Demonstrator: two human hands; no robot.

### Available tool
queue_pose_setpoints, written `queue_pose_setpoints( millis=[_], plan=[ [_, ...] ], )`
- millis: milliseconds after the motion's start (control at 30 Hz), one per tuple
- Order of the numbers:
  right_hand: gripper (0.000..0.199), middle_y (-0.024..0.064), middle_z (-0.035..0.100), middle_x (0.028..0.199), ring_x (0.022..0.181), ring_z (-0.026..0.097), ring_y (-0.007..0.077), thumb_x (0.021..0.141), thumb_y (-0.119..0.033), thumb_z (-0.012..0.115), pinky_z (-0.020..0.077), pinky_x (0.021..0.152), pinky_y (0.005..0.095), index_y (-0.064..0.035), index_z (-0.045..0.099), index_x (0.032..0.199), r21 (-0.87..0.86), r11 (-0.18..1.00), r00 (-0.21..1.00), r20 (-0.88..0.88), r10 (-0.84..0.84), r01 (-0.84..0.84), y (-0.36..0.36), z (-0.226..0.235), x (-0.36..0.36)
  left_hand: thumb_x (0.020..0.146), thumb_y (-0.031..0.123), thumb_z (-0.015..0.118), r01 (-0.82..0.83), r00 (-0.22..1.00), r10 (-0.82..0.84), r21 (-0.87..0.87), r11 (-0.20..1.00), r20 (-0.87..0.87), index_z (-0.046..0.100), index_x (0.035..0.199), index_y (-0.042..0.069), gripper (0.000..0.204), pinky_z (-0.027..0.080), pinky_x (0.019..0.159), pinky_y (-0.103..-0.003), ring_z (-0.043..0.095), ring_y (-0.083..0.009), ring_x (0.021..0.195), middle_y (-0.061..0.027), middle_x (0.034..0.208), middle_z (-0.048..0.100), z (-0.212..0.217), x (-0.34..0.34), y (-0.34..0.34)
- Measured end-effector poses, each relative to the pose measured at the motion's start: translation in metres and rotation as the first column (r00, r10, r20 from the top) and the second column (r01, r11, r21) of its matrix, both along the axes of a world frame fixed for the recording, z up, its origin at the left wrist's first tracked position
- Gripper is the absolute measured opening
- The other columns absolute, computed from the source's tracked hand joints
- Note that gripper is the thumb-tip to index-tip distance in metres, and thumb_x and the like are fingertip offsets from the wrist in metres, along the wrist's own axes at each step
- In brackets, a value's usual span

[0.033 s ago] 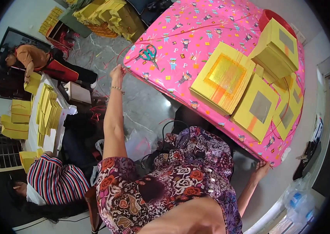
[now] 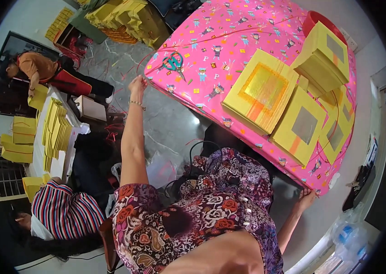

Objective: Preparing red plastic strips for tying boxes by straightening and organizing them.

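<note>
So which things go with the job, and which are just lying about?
Probably for the job:
pink patterned cover, with the left hand and right hand at its edges
teal-handled scissors, untouched
maybe the yellow boxes on the cover

Seem just lying about:
red tub behind the boxes
clear plastic bag off at lower right

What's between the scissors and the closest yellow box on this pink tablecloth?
The head view shows only printed pink tablecloth between the scissors and the yellow box with the gold panel; that stretch is bare.
</note>
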State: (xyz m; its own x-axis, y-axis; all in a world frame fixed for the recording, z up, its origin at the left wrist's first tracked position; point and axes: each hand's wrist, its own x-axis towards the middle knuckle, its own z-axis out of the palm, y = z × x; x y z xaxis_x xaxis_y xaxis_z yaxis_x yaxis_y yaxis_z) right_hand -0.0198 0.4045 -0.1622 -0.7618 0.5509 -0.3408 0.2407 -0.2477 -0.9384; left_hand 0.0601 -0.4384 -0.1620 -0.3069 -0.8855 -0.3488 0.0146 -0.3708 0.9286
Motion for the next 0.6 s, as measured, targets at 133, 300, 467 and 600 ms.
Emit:
queue_pose_setpoints(
  millis=[133, 300, 467, 600],
  plan=[
    [0.023, -0.0048, 0.058, 0.073, 0.067, 0.056, 0.0061, 0.094, -0.036, 0.053, 0.0436, 0.059, 0.0211, -0.0149, 0.053, 0.085, 0.038, 0.999, 1.0, 0.029, -0.009, 0.007, 0.002, 0.005, 0.002, 0.089, 0.014, 0.06, 0.033, 0.999, -0.033, -0.01, 0.999, -0.005, 0.058, 0.095, 0.006, 0.011, 0.047, 0.048, -0.026, 0.058, -0.0119, 0.057, -0.0019, 0.071, 0.06, -0.001, -0.007, 0.009],
    [0.027, -0.0065, 0.046, 0.066, 0.06, 0.044, 0.0053, 0.095, -0.039, 0.051, 0.037, 0.056, 0.0213, -0.0168, 0.047, 0.079, -0.122, 0.993, 0.999, 0.041, 0.007, -0.002, -0.02, 0.028, 0.002, 0.087, 0.019, 0.064, -0.019, 0.996, 0.031, -0.15, 0.989, 0.079, 0.064, 0.098, 0.006, 0.017, 0.042, 0.046, -0.022, 0.054, -0.0083, 0.054, -0.0016, 0.076, 0.064, 0.028, -0.002, 0.024],
    [0.032, -0.0064, 0.029, 0.061, 0.054, 0.027, 0.0063, 0.096, -0.033, 0.048, 0.0266, 0.05, 0.0239, -0.0167, 0.037, 0.071, -0.229, 0.972, 0.998, 0.01, 0.055, -0.051, -0.08, 0.068, 0.022, 0.086, 0.024, 0.066, 0.013, 0.993, 0.024, -0.32, 0.947, 0.113, 0.066, 0.108, 0.006, 0.028, 0.037, 0.044, -0.018, 0.048, -0.0037, 0.053, -0.0014, 0.081, 0.065, 0.081, 0.0, 0.056],
    [0.026, -0.0048, 0.03, 0.063, 0.057, 0.029, 0.006, 0.095, -0.019, 0.045, 0.0267, 0.052, 0.0227, -0.0108, 0.038, 0.071, -0.002, 0.927, 0.914, -0.169, 0.369, -0.375, -0.137, 0.11, 0.021, 0.088, 0.024, 0.064, 0.215, 0.976, -0.19, -0.433, 0.875, 0.101, 0.067, 0.105, 0.004, 0.027, 0.036, 0.049, -0.016, 0.048, -0.0024, 0.058, 0.0003, 0.079, 0.065, 0.156, 0.0, 0.114]
  ],
)
